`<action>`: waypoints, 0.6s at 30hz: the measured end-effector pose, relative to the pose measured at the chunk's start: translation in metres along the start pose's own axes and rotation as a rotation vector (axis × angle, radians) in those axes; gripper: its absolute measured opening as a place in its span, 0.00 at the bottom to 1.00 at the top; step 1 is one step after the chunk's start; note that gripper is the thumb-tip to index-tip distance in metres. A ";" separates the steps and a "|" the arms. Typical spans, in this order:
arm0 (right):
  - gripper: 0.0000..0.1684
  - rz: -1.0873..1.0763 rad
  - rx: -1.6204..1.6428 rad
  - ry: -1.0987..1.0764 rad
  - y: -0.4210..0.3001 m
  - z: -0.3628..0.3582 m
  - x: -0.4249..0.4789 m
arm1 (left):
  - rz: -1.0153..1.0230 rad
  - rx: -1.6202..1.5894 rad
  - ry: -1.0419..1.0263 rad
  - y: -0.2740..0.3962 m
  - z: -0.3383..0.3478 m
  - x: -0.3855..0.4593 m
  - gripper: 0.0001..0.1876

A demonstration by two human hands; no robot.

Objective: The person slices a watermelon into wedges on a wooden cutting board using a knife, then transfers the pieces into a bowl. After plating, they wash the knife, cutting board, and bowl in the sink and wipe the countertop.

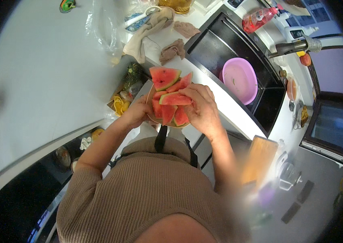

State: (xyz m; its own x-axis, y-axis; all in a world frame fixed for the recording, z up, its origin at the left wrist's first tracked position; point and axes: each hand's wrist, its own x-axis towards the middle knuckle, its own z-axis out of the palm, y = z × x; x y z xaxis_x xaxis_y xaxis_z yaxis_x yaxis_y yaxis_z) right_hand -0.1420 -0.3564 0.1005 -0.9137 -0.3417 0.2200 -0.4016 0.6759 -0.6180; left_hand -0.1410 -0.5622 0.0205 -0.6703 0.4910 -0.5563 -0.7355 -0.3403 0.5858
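Note:
My left hand (138, 111) grips the left rim of a round plate (149, 96), holding it level in front of my waist. Several cut watermelon wedges (164, 78) with green rind are heaped on it. With my right hand (201, 106) I hold one watermelon slice (176, 99) by its right end, over the other pieces; its fingertips are partly hidden behind the slice.
A black sink (214, 39) with a pink plastic basin (255, 82) lies ahead on the right. Crumpled cloths (173, 51) rest on the white counter. A box with squashes (133, 69) is at the left, and a wooden cutting board (259, 158) stands at the right.

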 end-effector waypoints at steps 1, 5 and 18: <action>0.21 0.003 -0.007 -0.025 0.001 -0.002 0.000 | -0.015 0.027 -0.030 0.001 -0.002 0.004 0.35; 0.23 0.033 -0.039 -0.115 -0.004 -0.006 0.006 | -0.022 0.043 -0.139 0.005 -0.011 0.008 0.36; 0.28 0.309 0.262 -0.073 -0.016 0.000 -0.002 | 0.048 0.018 0.054 0.000 -0.035 -0.038 0.37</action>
State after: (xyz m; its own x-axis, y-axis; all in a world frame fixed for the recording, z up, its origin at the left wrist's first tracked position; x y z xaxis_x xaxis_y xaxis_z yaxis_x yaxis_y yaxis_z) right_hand -0.1337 -0.3664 0.1097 -0.9783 -0.2001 -0.0544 -0.0706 0.5678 -0.8201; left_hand -0.1190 -0.6087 0.0214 -0.7096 0.4304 -0.5579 -0.7007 -0.3475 0.6231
